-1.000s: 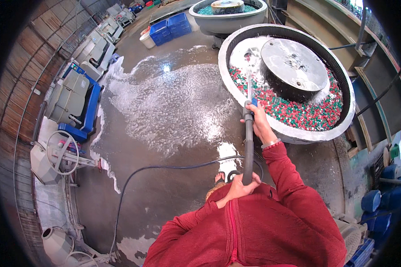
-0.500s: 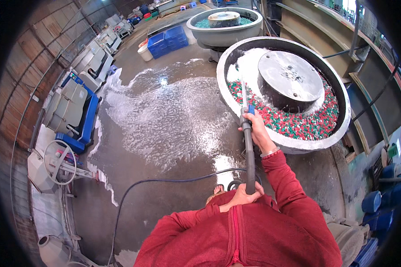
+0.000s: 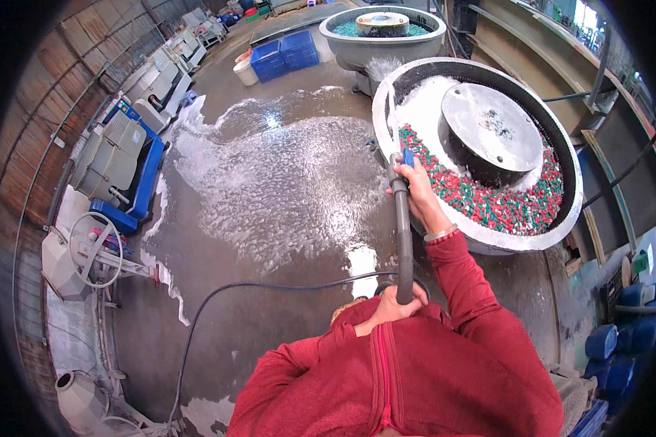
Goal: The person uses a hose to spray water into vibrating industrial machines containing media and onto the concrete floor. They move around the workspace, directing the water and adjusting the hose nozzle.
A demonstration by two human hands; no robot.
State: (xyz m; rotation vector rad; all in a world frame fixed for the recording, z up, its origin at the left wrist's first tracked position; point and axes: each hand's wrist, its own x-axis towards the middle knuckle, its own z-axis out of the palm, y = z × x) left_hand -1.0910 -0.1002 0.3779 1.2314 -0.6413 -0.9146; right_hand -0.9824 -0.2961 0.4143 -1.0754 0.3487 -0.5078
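Observation:
A grey pipe wand (image 3: 403, 244) with a blue valve lever (image 3: 408, 156) stands in front of my body. My right hand (image 3: 418, 188) is closed around its upper part, just below the lever. My left hand (image 3: 393, 304) grips the lower end near my waist. From the tip a water jet (image 3: 391, 113) shoots toward the far left rim of a large round tub (image 3: 481, 234), with spray bursting beyond the rim. Red, green and white pellets (image 3: 481, 204) fill the tub's ring-shaped trough, partly under white foam (image 3: 423, 105). A round grey lid (image 3: 492, 131) caps the tub's centre.
A dark hose (image 3: 270, 295) curves across the wet, foamy floor (image 3: 284, 182). Another round tub (image 3: 342, 47), blue crates (image 3: 291, 58) and a white bucket (image 3: 246, 71) stand farther off. Machines (image 3: 113, 164) line the left wall. Blue drums (image 3: 601, 341) sit at right.
The water jet has shifted from the foam inside the tub to its far left rim, where spray now bursts up. Both hands keep their hold on the wand. The view has shifted slightly.

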